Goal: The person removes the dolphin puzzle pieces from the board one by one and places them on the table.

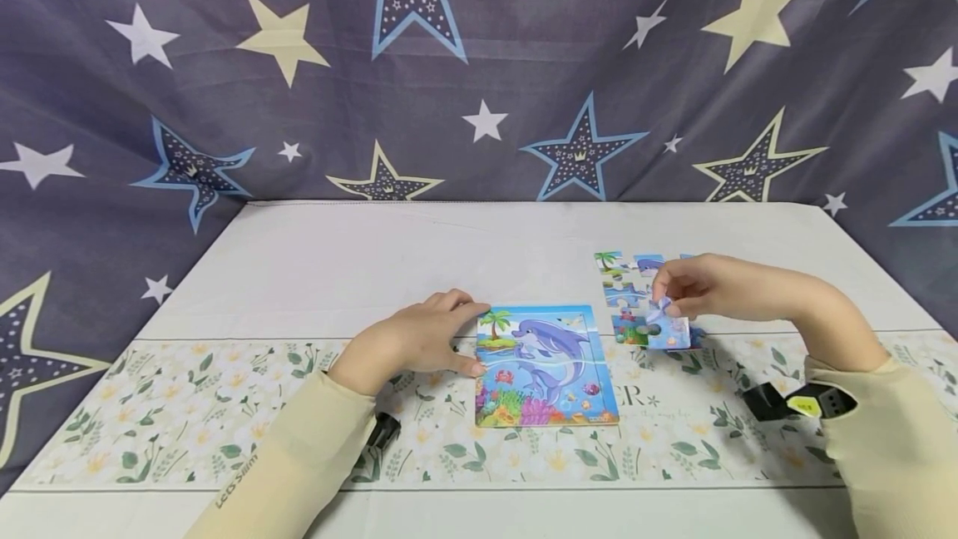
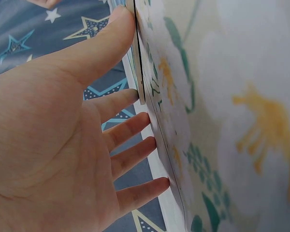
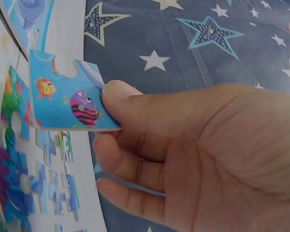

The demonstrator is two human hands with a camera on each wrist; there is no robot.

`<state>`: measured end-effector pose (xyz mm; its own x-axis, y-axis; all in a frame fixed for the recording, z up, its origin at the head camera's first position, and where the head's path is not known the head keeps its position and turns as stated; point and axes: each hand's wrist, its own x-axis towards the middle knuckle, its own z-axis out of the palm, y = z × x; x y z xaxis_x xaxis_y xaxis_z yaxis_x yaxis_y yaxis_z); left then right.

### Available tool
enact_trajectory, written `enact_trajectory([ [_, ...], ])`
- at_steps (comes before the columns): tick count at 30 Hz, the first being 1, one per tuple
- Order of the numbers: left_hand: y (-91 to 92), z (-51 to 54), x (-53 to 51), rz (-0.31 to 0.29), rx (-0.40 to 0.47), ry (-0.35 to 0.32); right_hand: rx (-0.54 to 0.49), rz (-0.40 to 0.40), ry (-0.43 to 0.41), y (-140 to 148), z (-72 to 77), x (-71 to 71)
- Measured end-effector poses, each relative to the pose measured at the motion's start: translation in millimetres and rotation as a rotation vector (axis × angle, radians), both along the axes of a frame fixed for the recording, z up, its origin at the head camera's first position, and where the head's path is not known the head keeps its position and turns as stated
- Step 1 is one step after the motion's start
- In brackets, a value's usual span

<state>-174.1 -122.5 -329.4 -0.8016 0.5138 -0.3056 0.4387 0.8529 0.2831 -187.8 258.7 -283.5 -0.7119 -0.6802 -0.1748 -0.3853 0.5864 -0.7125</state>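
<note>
A square dolphin puzzle board (image 1: 535,364) lies flat on the table, showing a complete picture with a palm tree, corals and fish. At its left edge my left hand (image 1: 422,335) rests with fingers extended; in the left wrist view, the thumb (image 2: 118,36) and forefinger touch the board's thin edge. My right hand (image 1: 718,285) pinches a puzzle piece (image 3: 70,92) between thumb and fingers, tilted above the other pieces. This piece is blue with an orange fish and a purple-and-pink striped fish. Several loose pieces (image 1: 619,294) lie beneath and behind the right hand, partly hidden by it.
A white table (image 1: 359,248) carries a floral printed band (image 1: 247,381) across its front half. Behind it hangs a dark curtain (image 1: 449,98) with stars. Black straps or devices sit at both wrists, the right one (image 1: 801,402) with a yellow label.
</note>
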Motion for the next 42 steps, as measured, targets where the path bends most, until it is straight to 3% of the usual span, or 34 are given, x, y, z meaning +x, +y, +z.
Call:
enact_trajectory([
  [17, -2.3, 0.5, 0.2, 0.006, 0.005, -0.006, 0.093, -0.195, 0.037, 38, 4.0, -3.4],
  [30, -0.5, 0.8, 0.7, 0.007, 0.0, -0.008, 0.121, -0.231, 0.013, 61, -6.8, -7.3],
  [42, 1.4, 2.2, 0.7, 0.008, -0.013, -0.003, 0.101, -0.205, -0.002, 77, -20.7, -12.3],
])
